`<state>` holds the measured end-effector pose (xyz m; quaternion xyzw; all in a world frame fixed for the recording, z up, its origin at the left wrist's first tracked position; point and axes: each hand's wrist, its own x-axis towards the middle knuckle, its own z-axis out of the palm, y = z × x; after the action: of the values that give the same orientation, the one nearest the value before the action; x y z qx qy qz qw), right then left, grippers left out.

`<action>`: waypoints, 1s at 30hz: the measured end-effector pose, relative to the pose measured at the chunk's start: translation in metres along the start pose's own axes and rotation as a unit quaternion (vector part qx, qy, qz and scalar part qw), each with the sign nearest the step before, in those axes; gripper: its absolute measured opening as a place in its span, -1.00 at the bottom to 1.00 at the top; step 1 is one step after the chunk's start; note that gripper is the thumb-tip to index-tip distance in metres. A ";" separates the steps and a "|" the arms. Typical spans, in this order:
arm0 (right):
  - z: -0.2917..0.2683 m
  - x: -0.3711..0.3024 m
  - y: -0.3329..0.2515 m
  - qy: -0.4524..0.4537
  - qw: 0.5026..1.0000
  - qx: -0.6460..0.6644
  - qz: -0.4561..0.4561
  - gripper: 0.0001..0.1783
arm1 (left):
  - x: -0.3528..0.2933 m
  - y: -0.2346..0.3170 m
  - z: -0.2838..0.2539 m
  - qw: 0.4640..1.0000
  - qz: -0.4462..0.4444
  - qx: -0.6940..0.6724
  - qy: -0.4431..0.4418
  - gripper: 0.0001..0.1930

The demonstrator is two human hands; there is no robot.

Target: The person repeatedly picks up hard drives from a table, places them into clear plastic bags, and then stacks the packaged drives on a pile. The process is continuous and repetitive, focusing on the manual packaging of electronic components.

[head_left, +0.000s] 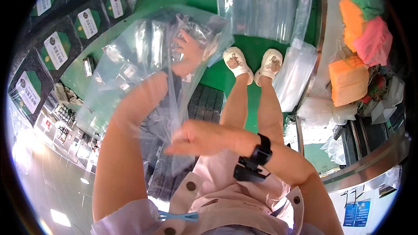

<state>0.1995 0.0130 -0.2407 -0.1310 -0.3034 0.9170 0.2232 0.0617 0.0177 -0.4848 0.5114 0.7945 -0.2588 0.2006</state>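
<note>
A large clear plastic bag (130,56) spreads out in front of me, with several shiny transparent packets (150,37) seen through its film. My left hand (190,51) reaches to the bag's far part, its fingers spread against the crinkled packets; film covers part of the forearm. Closer to my body, my right hand (198,138) is bent inward and slightly blurred by motion. Its fingers are closed at the bag's loose near edge, gripping the film. A black band with a small device sits on the right wrist.
Dark packages with green-and-white labels (56,51) line the left. Flat clear plastic sheets (257,6) lie ahead on the green floor, beyond my white clogs (237,64). On the right, a metal-edged table (363,167) bears orange foam bundles (348,80) and a pink one (373,41).
</note>
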 end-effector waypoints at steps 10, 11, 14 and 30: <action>-0.025 -0.040 0.008 0.026 0.996 -0.008 0.079 -0.57 | 0.018 -0.032 -0.117 0.917 0.221 0.141 -0.301 -0.08; -0.023 -0.038 0.010 0.035 0.997 -0.021 0.063 -0.57 | 0.012 -0.046 -0.100 0.938 0.231 0.146 -0.213 -0.14; -0.010 -0.033 0.029 0.068 0.996 -0.060 -0.017 -0.60 | 0.026 -0.045 -0.053 0.936 0.225 0.159 -0.218 -0.29; 0.012 -0.044 0.017 0.173 0.984 0.029 -0.010 -0.79 | 0.033 -0.176 -0.002 0.968 -0.038 0.124 0.213 -0.36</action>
<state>0.2273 -0.0266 -0.2378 -0.2783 -0.2347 0.8867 0.2848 -0.1125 -0.0181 -0.4658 0.5449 0.7997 -0.2474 -0.0486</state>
